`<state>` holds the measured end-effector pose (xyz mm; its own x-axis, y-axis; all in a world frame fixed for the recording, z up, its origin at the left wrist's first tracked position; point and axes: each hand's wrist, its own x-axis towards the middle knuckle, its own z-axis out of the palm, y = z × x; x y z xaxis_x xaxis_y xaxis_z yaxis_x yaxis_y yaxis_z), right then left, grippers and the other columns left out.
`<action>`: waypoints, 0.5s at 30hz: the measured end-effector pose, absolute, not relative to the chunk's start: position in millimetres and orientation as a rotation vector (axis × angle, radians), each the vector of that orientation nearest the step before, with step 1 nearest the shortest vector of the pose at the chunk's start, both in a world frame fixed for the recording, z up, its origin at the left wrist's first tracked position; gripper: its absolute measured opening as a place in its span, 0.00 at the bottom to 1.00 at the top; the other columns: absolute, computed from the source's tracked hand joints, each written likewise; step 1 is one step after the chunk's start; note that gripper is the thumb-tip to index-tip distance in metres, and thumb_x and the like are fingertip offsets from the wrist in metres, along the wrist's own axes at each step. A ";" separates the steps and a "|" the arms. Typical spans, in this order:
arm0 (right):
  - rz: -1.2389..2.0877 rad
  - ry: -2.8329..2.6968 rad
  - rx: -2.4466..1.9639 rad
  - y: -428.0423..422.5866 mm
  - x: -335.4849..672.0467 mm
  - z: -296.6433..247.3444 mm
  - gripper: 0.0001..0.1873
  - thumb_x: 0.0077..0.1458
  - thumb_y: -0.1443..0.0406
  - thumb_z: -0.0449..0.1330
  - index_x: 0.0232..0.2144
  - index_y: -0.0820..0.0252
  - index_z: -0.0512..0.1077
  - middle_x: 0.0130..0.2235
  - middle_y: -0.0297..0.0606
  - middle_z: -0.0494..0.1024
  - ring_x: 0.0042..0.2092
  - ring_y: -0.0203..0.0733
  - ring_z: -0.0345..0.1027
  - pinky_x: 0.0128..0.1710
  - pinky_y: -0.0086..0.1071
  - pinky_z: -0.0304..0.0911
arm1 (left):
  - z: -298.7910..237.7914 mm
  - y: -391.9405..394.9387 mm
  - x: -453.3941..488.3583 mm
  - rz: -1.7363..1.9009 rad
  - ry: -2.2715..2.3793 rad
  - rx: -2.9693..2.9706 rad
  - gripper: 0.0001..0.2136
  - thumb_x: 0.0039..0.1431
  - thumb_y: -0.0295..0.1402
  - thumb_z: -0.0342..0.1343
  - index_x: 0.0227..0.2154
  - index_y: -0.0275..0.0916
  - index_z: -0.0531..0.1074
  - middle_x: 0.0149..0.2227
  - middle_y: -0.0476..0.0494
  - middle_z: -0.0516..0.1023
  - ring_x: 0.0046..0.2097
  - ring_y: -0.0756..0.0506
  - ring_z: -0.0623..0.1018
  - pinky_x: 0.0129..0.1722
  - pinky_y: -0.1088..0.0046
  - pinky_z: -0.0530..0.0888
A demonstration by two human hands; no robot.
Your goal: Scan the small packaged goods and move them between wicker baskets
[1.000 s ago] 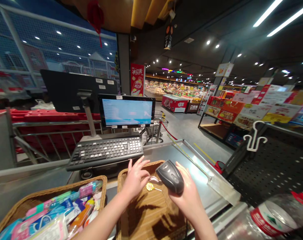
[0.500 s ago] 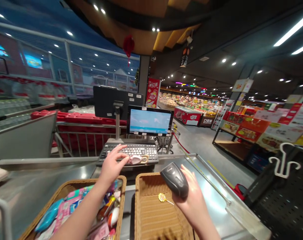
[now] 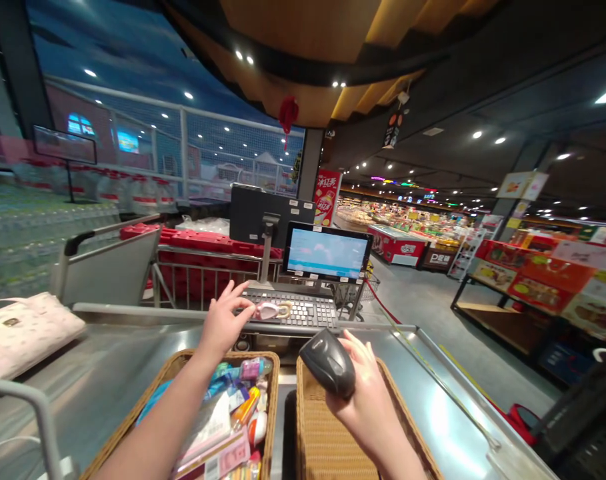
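Observation:
My left hand (image 3: 226, 319) pinches a small pink-and-white item (image 3: 269, 311) with a yellowish ring-shaped end between thumb and fingertips, other fingers raised. It is above the near edge of the black keyboard (image 3: 310, 310); its exact kind I cannot make out. My right hand (image 3: 363, 383) is wrapped round a black handheld barcode scanner (image 3: 329, 363), over the right wicker basket (image 3: 333, 443). Under my left forearm stands the left wicker basket (image 3: 274, 413), filled with mixed packets, a pink pack (image 3: 234, 455) and a purple-capped bottle (image 3: 255, 367).
Behind the keyboard stand a lit monitor (image 3: 327, 252) and a second dark screen (image 3: 253, 217), seen from behind. A pale handbag (image 3: 30, 333) lies on the metal counter (image 3: 147, 353) at left. A curved grey rail (image 3: 37, 407) rises at lower left.
My view has turned left, so the scene sits further right. Both hands keep their holds. The scanner has moved left over the basket; the yellow lollipop seen there before is now out of sight.

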<state>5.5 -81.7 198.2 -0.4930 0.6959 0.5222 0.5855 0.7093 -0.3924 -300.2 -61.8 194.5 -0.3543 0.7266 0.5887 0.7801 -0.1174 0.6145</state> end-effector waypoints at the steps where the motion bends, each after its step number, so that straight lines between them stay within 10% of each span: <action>1: 0.221 -2.250 -0.971 -83.7 2.9 198.3 0.30 0.40 0.73 0.55 0.48 0.52 0.73 0.55 0.42 0.72 0.66 0.63 0.51 0.63 0.69 0.37 | 194.5 -65.3 -301.3 -1.476 -2.048 -1.734 0.12 0.56 0.42 0.52 0.23 0.44 0.75 0.60 0.46 0.70 0.67 0.34 0.57 0.61 0.33 0.49; 15: 0.288 -2.313 -0.958 -100.1 -20.4 200.0 0.30 0.39 0.73 0.56 0.47 0.52 0.74 0.55 0.42 0.72 0.66 0.63 0.50 0.63 0.68 0.36 | 191.5 -87.1 -326.5 -1.466 -2.093 -1.685 0.13 0.55 0.43 0.51 0.23 0.43 0.74 0.59 0.42 0.71 0.67 0.34 0.59 0.62 0.34 0.47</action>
